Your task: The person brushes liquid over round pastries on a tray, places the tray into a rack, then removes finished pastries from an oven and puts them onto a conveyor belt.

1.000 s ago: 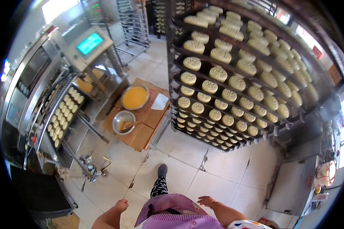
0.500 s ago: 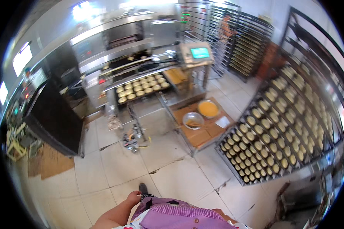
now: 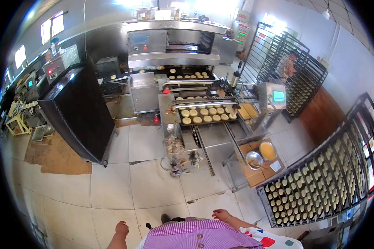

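Note:
My left hand [image 3: 121, 228] hangs low over the tiled floor at the left of my purple checked apron [image 3: 195, 236]. It holds nothing I can see, with its fingers loosely bent. On the other side my right hand [image 3: 221, 214] is held out in front of the apron, empty, its fingers apart. Neither hand touches anything. Ahead stands a steel conveyor machine [image 3: 149, 97] with a dark tray of pale round dough pieces [image 3: 207, 113] on its rails. Nearest to my right hand is a low table [image 3: 253, 178] with a metal bowl [image 3: 254, 159] and a tub of orange-yellow liquid [image 3: 268, 151].
A tall black cabinet [image 3: 77, 116] on wheels stands at the left. At the right leans into view a rack [image 3: 316, 186] of trays full of round dough pieces. Rails [image 3: 203, 151] jut from the machine toward me. Behind the racks, a person [image 3: 286, 65] is partly hidden.
My view has swung to the right and up, so the machine sits more centrally and the oven shows fully. My right hand has come into sight; my left hand hangs lower and farther left.

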Tool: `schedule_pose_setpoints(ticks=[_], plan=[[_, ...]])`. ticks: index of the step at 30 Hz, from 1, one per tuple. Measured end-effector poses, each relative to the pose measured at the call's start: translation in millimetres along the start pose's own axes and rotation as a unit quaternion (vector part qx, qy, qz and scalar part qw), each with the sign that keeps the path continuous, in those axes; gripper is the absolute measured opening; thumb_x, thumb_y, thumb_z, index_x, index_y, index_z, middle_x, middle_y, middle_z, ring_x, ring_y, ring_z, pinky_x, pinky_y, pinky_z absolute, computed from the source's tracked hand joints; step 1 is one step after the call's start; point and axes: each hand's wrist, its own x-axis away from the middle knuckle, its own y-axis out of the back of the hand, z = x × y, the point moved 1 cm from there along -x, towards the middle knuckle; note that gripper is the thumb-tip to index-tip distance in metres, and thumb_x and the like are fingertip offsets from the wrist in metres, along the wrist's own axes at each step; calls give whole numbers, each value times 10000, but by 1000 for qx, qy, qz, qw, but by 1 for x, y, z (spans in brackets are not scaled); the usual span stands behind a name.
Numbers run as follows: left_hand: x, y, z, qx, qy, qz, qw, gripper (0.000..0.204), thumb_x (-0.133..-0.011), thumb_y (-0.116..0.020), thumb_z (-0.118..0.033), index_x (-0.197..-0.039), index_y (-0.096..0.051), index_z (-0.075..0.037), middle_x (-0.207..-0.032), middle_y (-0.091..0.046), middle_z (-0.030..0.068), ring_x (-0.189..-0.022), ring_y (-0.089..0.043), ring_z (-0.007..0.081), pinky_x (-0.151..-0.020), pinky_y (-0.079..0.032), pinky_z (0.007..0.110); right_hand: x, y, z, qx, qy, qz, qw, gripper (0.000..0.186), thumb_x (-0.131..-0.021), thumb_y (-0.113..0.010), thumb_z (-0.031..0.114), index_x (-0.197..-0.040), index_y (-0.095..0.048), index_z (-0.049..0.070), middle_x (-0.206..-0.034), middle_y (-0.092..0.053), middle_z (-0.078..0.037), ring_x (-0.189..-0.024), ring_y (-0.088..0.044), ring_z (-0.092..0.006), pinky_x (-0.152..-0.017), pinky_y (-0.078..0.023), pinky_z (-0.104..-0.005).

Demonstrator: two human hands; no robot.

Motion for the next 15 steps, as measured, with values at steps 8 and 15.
schedule_pose_setpoints(ticks=[8, 15], plan=[[-86, 127, -105, 316, -1, -142, 938, 342, -753, -598, -90, -1085, -615, -12, -1126, -574, 206, -1061, -544, 322, -932, -448, 378, -73, -34, 135, 252, 183, 79, 947, 379, -844, -569, 268, -1140, -610, 34, -995, -670, -151, -908, -647, -265, -815, -506, -326], [-176, 276, -192, 309, -170, -193, 915, 368, -803, -624, -107, -1158, -546, -45, -1188, -502, 172, -894, -612, 261, -817, -494, 360, -152, -42, 225, 150, 152, 26, 977, 343, -845, -592, 278, -1086, -636, 38, -1014, -668, -153, -939, -641, -275, -841, -499, -327]])
